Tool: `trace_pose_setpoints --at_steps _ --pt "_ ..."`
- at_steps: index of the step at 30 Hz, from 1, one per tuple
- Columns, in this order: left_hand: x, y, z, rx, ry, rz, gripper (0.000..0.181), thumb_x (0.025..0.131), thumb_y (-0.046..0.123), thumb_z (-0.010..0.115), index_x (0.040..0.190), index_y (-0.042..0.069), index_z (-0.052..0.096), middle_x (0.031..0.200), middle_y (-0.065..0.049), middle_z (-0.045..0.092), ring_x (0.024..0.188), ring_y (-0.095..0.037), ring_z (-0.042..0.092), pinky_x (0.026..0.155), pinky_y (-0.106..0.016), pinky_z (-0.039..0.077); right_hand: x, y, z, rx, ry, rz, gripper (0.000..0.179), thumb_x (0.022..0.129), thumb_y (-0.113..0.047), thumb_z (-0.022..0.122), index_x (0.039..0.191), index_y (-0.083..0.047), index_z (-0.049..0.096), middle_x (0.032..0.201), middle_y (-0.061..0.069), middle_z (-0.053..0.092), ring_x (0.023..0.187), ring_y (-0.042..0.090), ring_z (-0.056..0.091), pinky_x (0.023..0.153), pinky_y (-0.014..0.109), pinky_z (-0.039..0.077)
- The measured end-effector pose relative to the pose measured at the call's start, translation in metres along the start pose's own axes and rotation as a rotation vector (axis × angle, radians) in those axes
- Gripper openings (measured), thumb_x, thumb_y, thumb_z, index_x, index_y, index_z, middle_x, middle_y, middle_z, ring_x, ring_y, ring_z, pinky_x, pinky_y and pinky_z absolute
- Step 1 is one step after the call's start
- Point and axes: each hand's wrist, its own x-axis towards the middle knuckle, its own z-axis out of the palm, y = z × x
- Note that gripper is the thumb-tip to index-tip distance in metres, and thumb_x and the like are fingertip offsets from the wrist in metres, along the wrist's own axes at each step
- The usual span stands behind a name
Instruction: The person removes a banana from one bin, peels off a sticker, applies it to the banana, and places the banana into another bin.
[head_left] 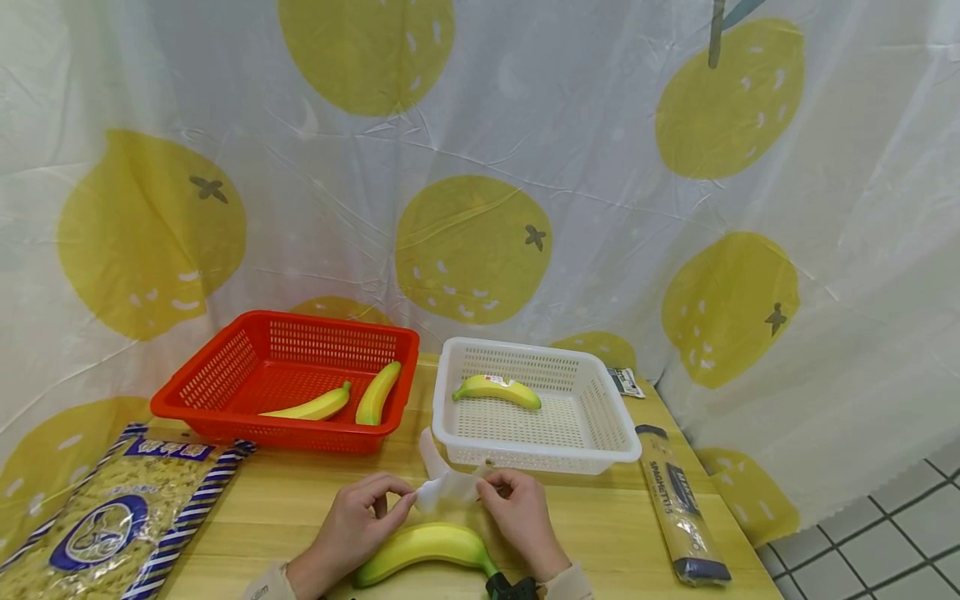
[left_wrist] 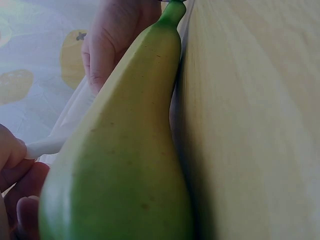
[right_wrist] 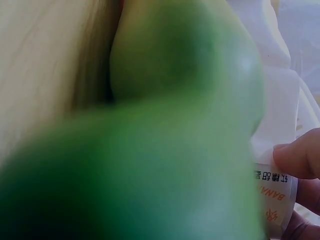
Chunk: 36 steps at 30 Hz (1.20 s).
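Observation:
Both hands pinch a whitish translucent strip of sticker paper (head_left: 450, 490) between them, above the wooden table. My left hand (head_left: 356, 521) has thumb and forefinger on its left end; my right hand (head_left: 517, 512) grips the right end. In the right wrist view, a label (right_wrist: 272, 197) with orange "BANA" lettering shows on the strip, under the thumb (right_wrist: 300, 152). A yellow banana with green ends (head_left: 427, 546) lies on the table just below the strip, between the wrists. It fills much of both wrist views and hides part of the hands.
A red basket (head_left: 281, 427) with two bananas stands back left. Beside it, a white basket (head_left: 540, 457) holds a banana (head_left: 498, 392) bearing a label. A pasta bag (head_left: 112, 517) lies left, a spaghetti pack (head_left: 682, 508) near the table's right edge. A patterned curtain (head_left: 600, 275) hangs behind.

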Motion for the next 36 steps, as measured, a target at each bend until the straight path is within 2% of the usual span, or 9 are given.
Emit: trace_pose_setpoints --at_steps 13,19,27,34,36 --pt "0.0001 0.0022 -0.0017 0.018 0.003 -0.042 0.028 0.083 -0.001 0.082 0.094 0.024 0.075 0.086 0.014 0.069 0.057 0.006 0.046 0.049 -0.011 0.039 0.0016 0.0017 -0.0009 -0.006 0.014 0.021 0.01 0.093 -0.02 0.076 0.085 -0.013 0.076 0.077 -0.005 0.072 0.066 0.003 0.061 0.061 0.02 0.049" --pt "-0.0003 0.0017 -0.0015 0.014 0.005 -0.036 0.029 0.082 -0.002 0.082 0.094 0.023 0.074 0.086 0.013 0.069 0.056 0.005 0.046 0.049 -0.011 0.039 0.0026 0.002 -0.002 -0.013 0.033 0.026 0.011 0.091 -0.019 0.078 0.085 -0.011 0.076 0.076 -0.004 0.072 0.065 0.003 0.059 0.06 0.02 0.048" --pt "-0.0001 0.0025 -0.0023 0.034 -0.02 -0.093 0.029 0.083 0.0 0.083 0.093 0.026 0.074 0.086 0.016 0.069 0.057 0.006 0.046 0.049 -0.012 0.04 0.0041 0.0033 -0.0033 -0.028 0.051 0.049 0.011 0.09 -0.018 0.078 0.084 -0.01 0.076 0.077 -0.003 0.072 0.065 0.004 0.059 0.061 0.02 0.048" --pt "0.0002 0.0015 -0.0003 0.013 0.024 -0.021 0.026 0.084 0.0 0.082 0.093 0.022 0.074 0.084 0.014 0.068 0.057 0.005 0.046 0.049 -0.01 0.038 0.0049 0.0037 -0.0045 -0.046 0.065 0.048 0.009 0.089 -0.015 0.079 0.083 -0.009 0.075 0.078 -0.002 0.071 0.065 0.004 0.058 0.061 0.02 0.049" --pt "-0.0001 0.0013 -0.0002 0.009 0.024 -0.024 0.026 0.084 -0.001 0.082 0.093 0.022 0.075 0.084 0.014 0.068 0.057 0.005 0.046 0.05 -0.01 0.039 0.0049 0.0041 -0.0042 -0.046 0.059 0.04 0.009 0.088 -0.015 0.079 0.083 -0.009 0.075 0.079 -0.001 0.072 0.066 0.004 0.059 0.06 0.02 0.049"
